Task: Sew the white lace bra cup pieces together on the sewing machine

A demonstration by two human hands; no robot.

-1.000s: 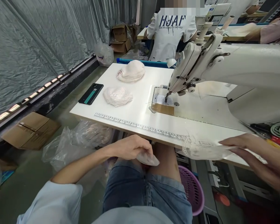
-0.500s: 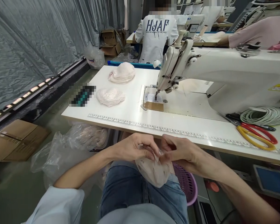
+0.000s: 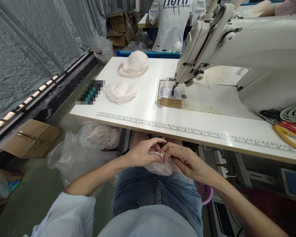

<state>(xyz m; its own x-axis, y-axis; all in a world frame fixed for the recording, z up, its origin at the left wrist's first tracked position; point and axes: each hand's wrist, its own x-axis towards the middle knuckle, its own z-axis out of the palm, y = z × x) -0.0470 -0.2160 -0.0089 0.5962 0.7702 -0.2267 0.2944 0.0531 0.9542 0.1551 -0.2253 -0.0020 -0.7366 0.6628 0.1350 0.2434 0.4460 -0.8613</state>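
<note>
Over my lap, just below the table's front edge, both hands meet on a small pale pink fabric piece (image 3: 160, 167). My left hand (image 3: 143, 153) pinches its upper edge with curled fingers. My right hand (image 3: 185, 159) grips the same piece from the right, fingertips touching those of the left. The fabric hangs bunched beneath the fingers against my denim-covered legs.
A white sewing table (image 3: 148, 115) with a printed ruler along its front carries a white sewing machine (image 3: 236, 49), two stacks of pale fabric pieces (image 3: 134, 64) (image 3: 120, 92), a blurred dark object (image 3: 90, 92) and red-and-yellow scissors (image 3: 289, 131). Plastic bags (image 3: 84, 151), cardboard boxes and a purple basket (image 3: 206, 192) sit on the floor. A person in a white shirt (image 3: 177, 19) stands behind.
My right hand left the lace piece on the table edge and came down to join the left on the pink fabric; both hands have since gathered it tighter over my lap.
</note>
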